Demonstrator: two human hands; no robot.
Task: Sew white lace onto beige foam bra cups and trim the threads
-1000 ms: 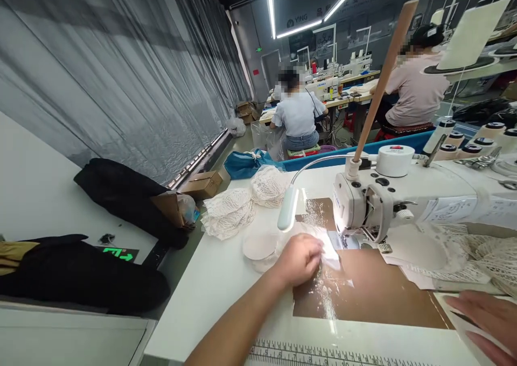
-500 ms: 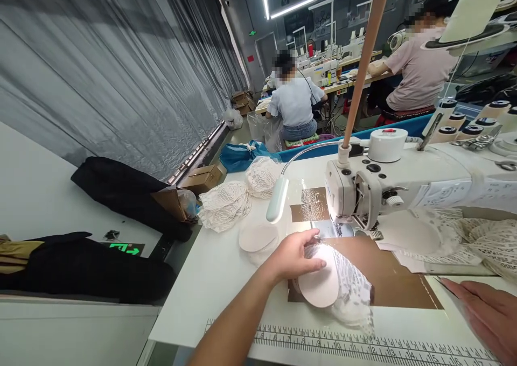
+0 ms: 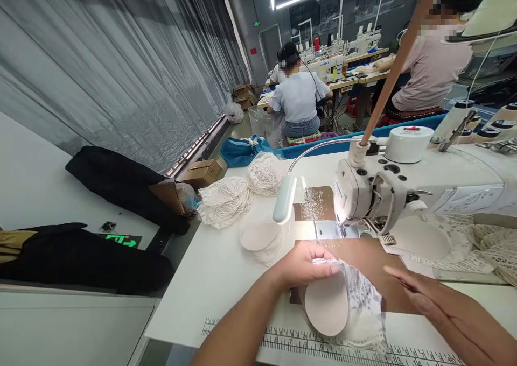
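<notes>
My left hand (image 3: pixel 309 269) grips the upper edge of a white lace piece (image 3: pixel 363 296), thumb on top and fingers behind. A smooth beige oval cup pad (image 3: pixel 327 305) hangs against the lace below the thumb. Both are in front of the sewing machine (image 3: pixel 357 194), near its lit needle area. To the right of the lace, my right hand (image 3: pixel 424 293) points leftward with its index finger stretched out, apart from the lace. Its other fingers are partly hidden, and I see nothing held in it.
Beside the lamp (image 3: pixel 285 198) lie another beige pad (image 3: pixel 260 237) and lace stacks (image 3: pixel 224 202). More lace (image 3: pixel 464 242) lies under the machine arm. A ruler strip (image 3: pixel 283 340) runs along the table's front edge. Two co-workers (image 3: pixel 301 97) sit beyond, and thread cones (image 3: pixel 460 119) stand at right.
My left hand has drawn the lace and pad slightly toward me and lifted the top edge. My right hand has moved left from the table's right side toward the lace.
</notes>
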